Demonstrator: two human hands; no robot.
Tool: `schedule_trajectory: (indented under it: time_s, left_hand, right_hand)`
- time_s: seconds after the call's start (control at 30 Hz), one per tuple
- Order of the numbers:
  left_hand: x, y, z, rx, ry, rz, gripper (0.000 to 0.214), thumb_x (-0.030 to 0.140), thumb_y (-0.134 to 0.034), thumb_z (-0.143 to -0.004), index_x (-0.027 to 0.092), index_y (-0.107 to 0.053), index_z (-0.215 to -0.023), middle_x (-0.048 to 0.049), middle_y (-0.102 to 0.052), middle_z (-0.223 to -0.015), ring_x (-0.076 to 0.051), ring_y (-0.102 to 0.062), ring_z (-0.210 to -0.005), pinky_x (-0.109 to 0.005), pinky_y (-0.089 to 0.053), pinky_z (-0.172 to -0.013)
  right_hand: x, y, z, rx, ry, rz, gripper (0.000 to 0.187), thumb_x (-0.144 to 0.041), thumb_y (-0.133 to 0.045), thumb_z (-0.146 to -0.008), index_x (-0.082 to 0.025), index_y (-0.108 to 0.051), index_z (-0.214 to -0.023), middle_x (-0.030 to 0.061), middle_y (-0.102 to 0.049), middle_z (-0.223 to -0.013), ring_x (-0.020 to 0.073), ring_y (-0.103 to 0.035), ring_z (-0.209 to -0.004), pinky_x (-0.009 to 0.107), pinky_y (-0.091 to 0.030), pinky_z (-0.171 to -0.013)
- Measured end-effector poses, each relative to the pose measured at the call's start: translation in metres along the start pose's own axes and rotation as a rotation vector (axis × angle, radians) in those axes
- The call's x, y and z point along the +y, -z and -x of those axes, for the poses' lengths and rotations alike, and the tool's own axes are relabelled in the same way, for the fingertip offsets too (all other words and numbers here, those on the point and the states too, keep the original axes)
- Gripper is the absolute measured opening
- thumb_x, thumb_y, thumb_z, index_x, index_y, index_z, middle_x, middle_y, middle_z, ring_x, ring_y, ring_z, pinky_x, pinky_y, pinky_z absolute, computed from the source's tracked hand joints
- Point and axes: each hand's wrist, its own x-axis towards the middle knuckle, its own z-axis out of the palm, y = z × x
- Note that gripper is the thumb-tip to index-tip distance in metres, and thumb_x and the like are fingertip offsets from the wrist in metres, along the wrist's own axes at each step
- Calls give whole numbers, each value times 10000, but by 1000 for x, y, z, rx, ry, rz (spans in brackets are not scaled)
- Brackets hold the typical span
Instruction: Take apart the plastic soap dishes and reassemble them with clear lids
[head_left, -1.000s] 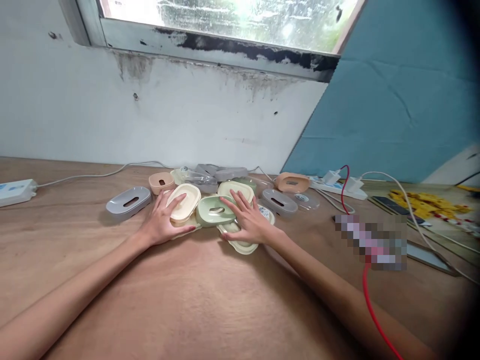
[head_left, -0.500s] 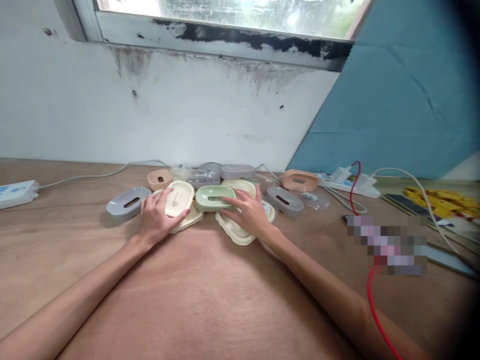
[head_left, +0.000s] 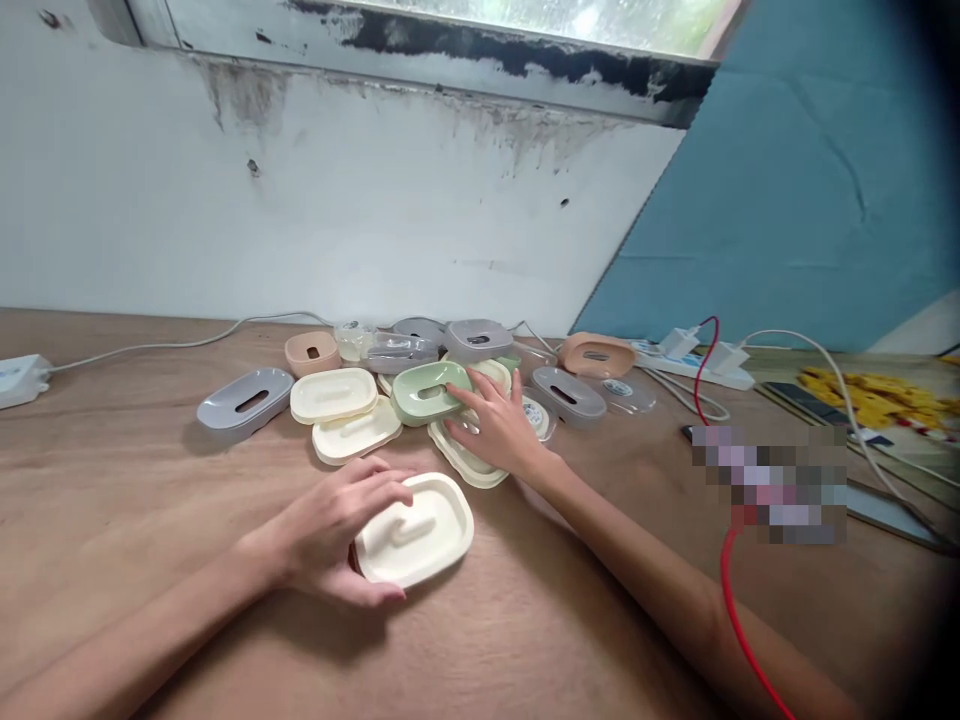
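Observation:
My left hand (head_left: 341, 525) grips a cream oval plastic dish (head_left: 416, 528) by its left edge, near me on the wooden table (head_left: 525, 620). My right hand (head_left: 496, 425) lies with fingers stretched out on a green oval dish (head_left: 426, 392) in the heap, its palm over another cream dish (head_left: 469, 462). Two more cream dishes (head_left: 334, 395) lie stacked just left of the green one.
The heap holds several grey, peach and clear oval pieces, with a grey one (head_left: 241, 403) apart at the left and a peach one (head_left: 596, 355) at the right. A power strip (head_left: 694, 362) with white and red cables (head_left: 739, 620) lies right. A white box (head_left: 19, 378) sits far left.
My left hand has drawn one cream dish out of the heap toward me. My right hand stayed on the green dish, shifting slightly.

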Motion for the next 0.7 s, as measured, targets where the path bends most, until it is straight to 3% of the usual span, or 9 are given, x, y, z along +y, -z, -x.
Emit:
schedule_trajectory:
  time_s: [0.1, 0.17, 0.23, 0.33, 0.43, 0.5, 0.7]
  left_hand:
    - [2, 4, -1, -59, 27, -46, 815, 494, -762, -790, 231, -390, -1465, -172, -454, -1559, -386, -461, -1380, -580, -451, -1130]
    - [-1, 7, -1, -42, 67, -26, 822, 458, -746, -813, 225, -352, -1496, -167, -488, -1507, -360, -465, -1376, -547, -448, -1145]
    - [-4, 9, -1, -6, 105, -7, 789, 451, -748, -816, 219, -374, -1470, -152, -563, -1390, -333, -529, -1285, -503, -498, -1091]
    - [-9, 9, 1, 41, 143, -48, 778, 497, -773, -798, 216, -413, -1428, -139, -608, -1283, -321, -585, -1156, -500, -535, -1010]
    - [-13, 7, 5, 58, 129, -51, 830, 521, -803, -788, 226, -392, -1445, -136, -619, -1293, -309, -614, -1138, -480, -545, -994]
    - [-15, 6, 11, 65, 120, -14, 887, 527, -820, -780, 240, -351, -1476, -138, -613, -1344, -305, -623, -1176, -460, -545, -1009]
    - [-14, 5, 18, 61, 148, -33, 1019, 643, -839, -705, 236, -341, -1496, -133, -629, -1299, -316, -639, -1128, -474, -523, -995]
  right_hand:
    - [2, -1, -1, 11, 47, -36, 395, -427, -637, -897, -205, -634, -1223, 202, -418, -1600, 378, -317, -1518, 715, -28, -1220]
    - [4, -1, -3, 24, 94, -99, 330, -435, -655, -873, -209, -611, -1109, 192, -419, -1602, 365, -311, -1525, 688, -38, -1232]
    - [7, 2, -4, 24, 134, -169, 305, -447, -657, -871, -218, -588, -1062, 179, -516, -1527, 351, -378, -1491, 663, -57, -1240]
    - [12, 8, -6, 22, 127, -237, 414, -464, -705, -840, -224, -584, -1154, 137, -657, -1322, 334, -544, -1329, 591, -271, -1200]
    - [18, 11, -6, 31, 95, -223, 739, -491, -776, -768, -202, -515, -1397, 146, -633, -1341, 348, -583, -1235, 510, -455, -1055]
    - [21, 8, -4, 26, 103, -204, 835, -510, -765, -776, -176, -466, -1481, 168, -605, -1383, 362, -570, -1253, 509, -461, -1049]
    - [24, -3, -1, 20, 80, -283, 802, -546, -757, -781, -187, -499, -1450, 155, -596, -1440, 357, -530, -1347, 505, -418, -1120]
